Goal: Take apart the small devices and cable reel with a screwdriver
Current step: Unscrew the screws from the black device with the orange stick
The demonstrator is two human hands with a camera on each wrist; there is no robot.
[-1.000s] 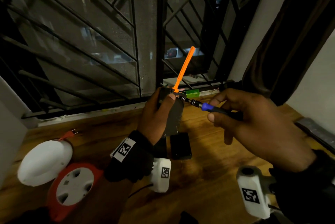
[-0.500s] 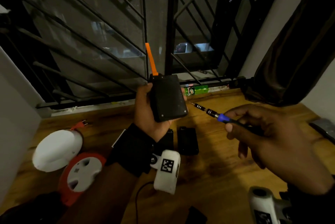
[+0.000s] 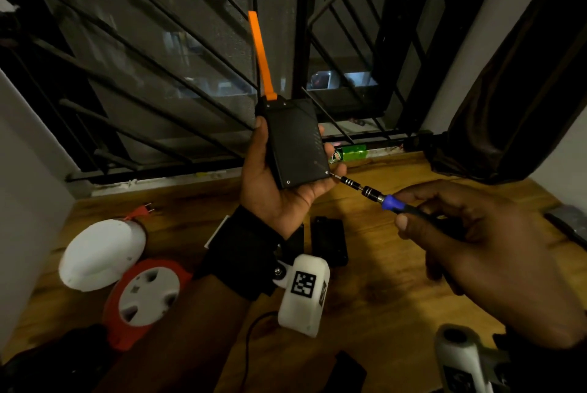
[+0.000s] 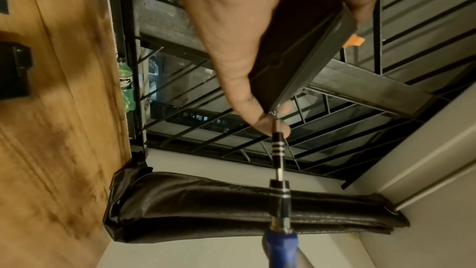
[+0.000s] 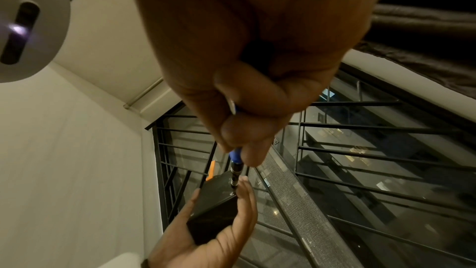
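My left hand (image 3: 279,189) holds a small black box device (image 3: 295,141) upright in its palm, thumb on the left edge and fingers behind the right edge. An orange strap (image 3: 260,55) stands up from the device's top. My right hand (image 3: 476,240) pinches a screwdriver (image 3: 390,202) with a blue collar and black handle. Its bit tip touches the lower right corner screw of the device (image 4: 298,48), next to my left fingertips (image 4: 270,123). From the right wrist, the screwdriver (image 5: 235,158) points down at the device (image 5: 213,205). The red and white cable reel (image 3: 143,297) lies at lower left.
A white domed cover (image 3: 101,252) and an orange plug (image 3: 139,211) lie on the wooden table (image 3: 397,297) beside the reel. Two black device parts (image 3: 328,240) sit under my left wrist. A green bottle (image 3: 352,152) lies along the barred window. A dark curtain (image 3: 508,90) hangs right.
My left hand turned the device from edge-on to flat face toward me and raised it. The screwdriver pulled away from the top corner and now meets the lower right corner.
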